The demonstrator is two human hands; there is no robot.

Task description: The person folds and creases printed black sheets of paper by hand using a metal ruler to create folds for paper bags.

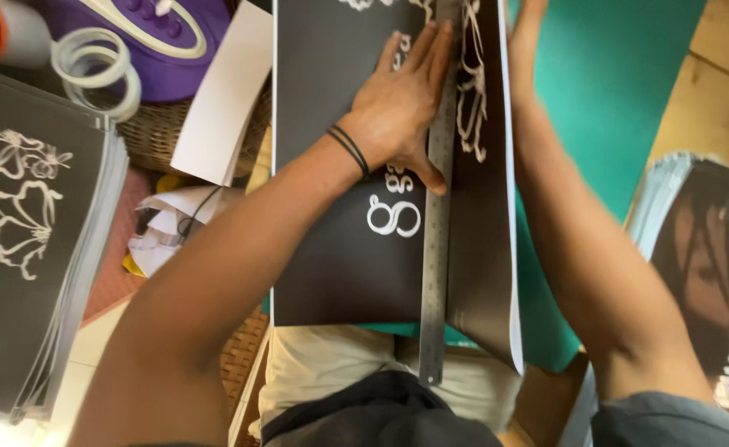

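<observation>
Under the left grip [402, 103] lies a dark paper sheet [340, 248], matt, printed with white line art. Beside its thumb runs a steel ruler [436, 265], brushed grey metal with a dull sheen. Right of the right grip [530, 25] the surface [604, 91] shows a smooth teal mat. Left of the left grip sit a rough woven wicker basket [162, 132], a glossy purple plastic iron [166, 41] and clear, shiny tape rolls [104, 66].
</observation>
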